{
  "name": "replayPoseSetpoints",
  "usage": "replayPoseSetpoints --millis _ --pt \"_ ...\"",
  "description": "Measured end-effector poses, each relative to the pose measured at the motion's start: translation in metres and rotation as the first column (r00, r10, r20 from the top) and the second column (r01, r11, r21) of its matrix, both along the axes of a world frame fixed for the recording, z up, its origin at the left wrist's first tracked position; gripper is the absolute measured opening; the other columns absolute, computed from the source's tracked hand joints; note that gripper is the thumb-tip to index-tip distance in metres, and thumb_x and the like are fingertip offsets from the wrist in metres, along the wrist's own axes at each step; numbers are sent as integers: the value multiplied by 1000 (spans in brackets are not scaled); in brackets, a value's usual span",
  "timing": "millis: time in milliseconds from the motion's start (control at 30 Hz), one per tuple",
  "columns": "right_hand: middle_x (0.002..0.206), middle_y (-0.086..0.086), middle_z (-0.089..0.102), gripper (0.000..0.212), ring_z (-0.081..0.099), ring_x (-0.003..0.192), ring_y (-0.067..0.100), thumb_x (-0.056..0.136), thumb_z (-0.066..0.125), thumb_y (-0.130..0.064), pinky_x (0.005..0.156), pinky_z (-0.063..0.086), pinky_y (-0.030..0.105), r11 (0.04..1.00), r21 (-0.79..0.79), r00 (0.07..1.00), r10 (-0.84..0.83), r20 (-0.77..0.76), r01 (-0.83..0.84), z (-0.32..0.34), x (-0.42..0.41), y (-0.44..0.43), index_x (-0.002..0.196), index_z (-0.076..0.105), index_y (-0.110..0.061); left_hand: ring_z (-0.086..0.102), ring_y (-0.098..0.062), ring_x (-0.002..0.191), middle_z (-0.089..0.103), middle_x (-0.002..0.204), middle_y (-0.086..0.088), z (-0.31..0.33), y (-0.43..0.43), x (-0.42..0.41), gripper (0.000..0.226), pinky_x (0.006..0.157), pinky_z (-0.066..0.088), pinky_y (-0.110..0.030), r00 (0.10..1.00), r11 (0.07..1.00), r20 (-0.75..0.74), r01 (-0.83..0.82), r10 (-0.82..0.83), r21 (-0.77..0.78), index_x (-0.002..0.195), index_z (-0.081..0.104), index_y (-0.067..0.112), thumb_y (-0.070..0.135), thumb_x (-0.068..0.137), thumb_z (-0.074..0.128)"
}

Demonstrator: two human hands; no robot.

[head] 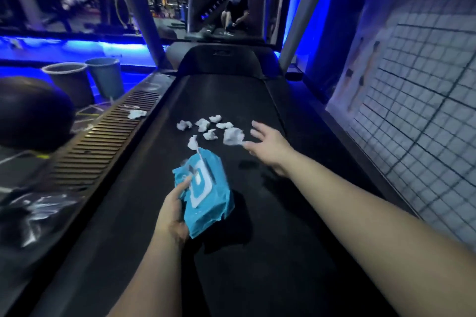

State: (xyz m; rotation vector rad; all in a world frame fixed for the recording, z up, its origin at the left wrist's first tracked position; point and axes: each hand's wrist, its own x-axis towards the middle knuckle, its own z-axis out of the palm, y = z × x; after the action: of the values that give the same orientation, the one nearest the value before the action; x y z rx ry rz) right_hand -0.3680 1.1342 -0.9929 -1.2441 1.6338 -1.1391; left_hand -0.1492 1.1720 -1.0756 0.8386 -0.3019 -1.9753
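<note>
Head view: my left hand (172, 210) grips the blue pack (206, 195) by its left edge, just above the belt (257, 252). A wipe (193, 143) sticks out of its top. My right hand (268, 144) is spread with straight fingers, holding nothing, just beside the biggest wad (233, 136); I can't tell if they touch. Smaller wads (203, 125) are clustered on the belt beyond the pack. A stray wad (136, 114) lies on the left rail (103, 141). Two buckets (69, 82) stand far left.

The pack (208, 201) in the left hand (171, 210) is turquoise with a white label; the crumpled wipes (233, 136) just beside the right hand (269, 145) are white, all over a plain black treadmill belt (257, 252). Right of the right hand, the wall (425, 123) is white tiles in a dark grid.
</note>
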Motion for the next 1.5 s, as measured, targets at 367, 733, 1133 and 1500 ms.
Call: replayPoseSetpoints --millis 367,733,1133,1500 --pt "101 -9 73 20 72 85 7 98 56 -23 92 57 41 942 -270 947 -255 -193 199 -8 -5 24 112 68 -33 80 -36 87 80 105 -21 -5 -25 -51 28 65 65 -52 979 990 201 -15 42 -137 125 66 6 13 99 73" --pt "99 -1 60 15 59 90 16 95 57 -23 84 50 34 965 -2 465 124 -877 -261 -1 -29 116 93 68 -13 73 -30 80 74 92 -16 -6 21 -135 21 78 62 -50 955 971 297 69 2 -228 111 68 7 14 93 78" --pt "89 -7 66 5 66 87 12 82 75 -21 81 58 31 986 117 723 166 -671 -118 -29 -75 112 79 78 -18 75 -27 79 74 102 -18 -24 47 -158 25 64 64 -36 882 975 469 63 47 -215 120 63 1 12 99 71" --pt "107 2 54 20 63 88 21 95 65 -24 82 56 36 995 10 753 78 -654 -95 -50 -71 100 84 80 -15 67 -44 126 67 139 -25 -41 21 -144 56 94 59 -60 933 926 110 355 -342 -130 148 59 13 28 96 73"
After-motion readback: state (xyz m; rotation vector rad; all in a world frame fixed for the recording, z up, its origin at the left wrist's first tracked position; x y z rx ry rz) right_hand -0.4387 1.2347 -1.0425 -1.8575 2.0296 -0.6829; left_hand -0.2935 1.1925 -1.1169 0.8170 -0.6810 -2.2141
